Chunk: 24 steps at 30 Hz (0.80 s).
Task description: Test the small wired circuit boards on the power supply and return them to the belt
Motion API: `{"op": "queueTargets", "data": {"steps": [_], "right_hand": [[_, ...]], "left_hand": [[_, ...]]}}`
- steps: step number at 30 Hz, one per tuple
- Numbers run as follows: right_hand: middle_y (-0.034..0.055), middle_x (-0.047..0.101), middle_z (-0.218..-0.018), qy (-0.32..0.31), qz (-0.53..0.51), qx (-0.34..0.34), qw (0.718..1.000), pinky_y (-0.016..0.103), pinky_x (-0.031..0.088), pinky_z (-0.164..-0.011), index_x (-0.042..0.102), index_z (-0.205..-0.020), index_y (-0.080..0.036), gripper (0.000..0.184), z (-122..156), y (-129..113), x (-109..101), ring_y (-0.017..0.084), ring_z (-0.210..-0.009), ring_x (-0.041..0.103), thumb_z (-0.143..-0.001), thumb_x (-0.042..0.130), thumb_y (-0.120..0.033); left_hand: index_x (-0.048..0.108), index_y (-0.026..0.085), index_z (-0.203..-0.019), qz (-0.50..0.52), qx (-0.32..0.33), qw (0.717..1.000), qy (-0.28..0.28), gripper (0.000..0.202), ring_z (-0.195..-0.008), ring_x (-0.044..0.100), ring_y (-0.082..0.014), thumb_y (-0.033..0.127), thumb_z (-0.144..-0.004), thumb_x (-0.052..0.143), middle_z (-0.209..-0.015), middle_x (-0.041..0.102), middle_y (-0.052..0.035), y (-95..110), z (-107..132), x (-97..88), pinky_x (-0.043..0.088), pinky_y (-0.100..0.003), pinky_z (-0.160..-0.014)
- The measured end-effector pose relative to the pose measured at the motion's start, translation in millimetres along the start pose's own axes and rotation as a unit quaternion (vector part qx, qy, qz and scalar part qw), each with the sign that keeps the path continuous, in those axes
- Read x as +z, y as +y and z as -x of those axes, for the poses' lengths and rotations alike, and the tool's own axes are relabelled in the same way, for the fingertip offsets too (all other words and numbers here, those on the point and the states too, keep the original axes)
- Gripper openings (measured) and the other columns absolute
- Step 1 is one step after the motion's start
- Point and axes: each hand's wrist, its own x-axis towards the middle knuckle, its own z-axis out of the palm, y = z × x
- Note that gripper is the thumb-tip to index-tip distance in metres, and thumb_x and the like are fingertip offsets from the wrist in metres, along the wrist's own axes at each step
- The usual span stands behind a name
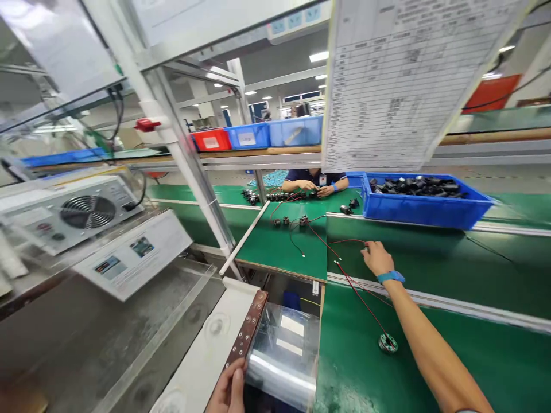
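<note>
My right hand (379, 258), with a blue wrist strap, reaches over the dark green belt. Its fingers are closed at the end of a thin red wire (346, 241); something small and dark shows at the fingertips. At the bottom, my left hand (228, 387) pinches the edge of a brown strip with round metal-ringed holes (246, 330). Beside that strip lies a clear plastic sheet (282, 358). A round green circuit board (388, 343) with red wires rests on the green mat, below my right forearm. Small motor-like parts (286, 220) with wires sit on the green board ahead.
A blue bin (426, 212) of black parts stands beyond the belt. A co-worker's hands (316, 188) handle parts across the bench. On the left are a metal upright (189, 172) and a grey fan-cooled unit (88, 211). A paper sheet (400, 86) hangs overhead.
</note>
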Motion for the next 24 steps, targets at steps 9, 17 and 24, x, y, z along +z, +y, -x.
{"op": "queueTargets", "data": {"steps": [9,17,24], "right_hand": [[0.0107,0.063,-0.115,-0.012,-0.283,-0.543,0.791,0.045,0.048,-0.096,0.058,-0.114,-0.035,0.028,98.0,-160.5,-142.3,0.028,-0.110,0.060,-0.088,0.057,-0.044],[0.0065,0.068,-0.105,-0.361,-0.309,-0.685,0.553,0.034,0.047,-0.092,0.066,-0.104,-0.021,0.026,265.1,-375.1,8.6,0.020,-0.101,0.061,-0.081,0.060,-0.013],[0.0055,0.071,-0.104,-0.440,-0.210,-0.691,0.533,0.031,0.044,-0.089,0.070,-0.098,-0.018,0.035,370.8,-437.7,138.4,0.021,-0.098,0.062,-0.069,0.060,-0.001]], "left_hand": [[0.036,0.022,-0.149,-0.028,0.274,0.961,-0.026,0.080,-0.145,0.029,-0.0318,0.046,-0.080,0.069,-0.156,0.037,-0.0126,120.9,72.4,7.0,0.023,-0.050,-0.120],[0.058,0.016,-0.095,0.228,-0.102,0.965,-0.080,0.054,-0.059,0.062,-0.0184,0.067,-0.079,0.056,-0.059,0.059,0.0009,48.7,95.4,-45.7,0.047,-0.033,-0.065],[0.056,0.018,-0.086,0.393,-0.227,0.891,-0.015,0.063,-0.053,0.061,-0.0147,0.073,-0.059,0.074,-0.056,0.057,0.0039,-36.5,134.9,-98.4,0.042,-0.025,-0.054]]}}
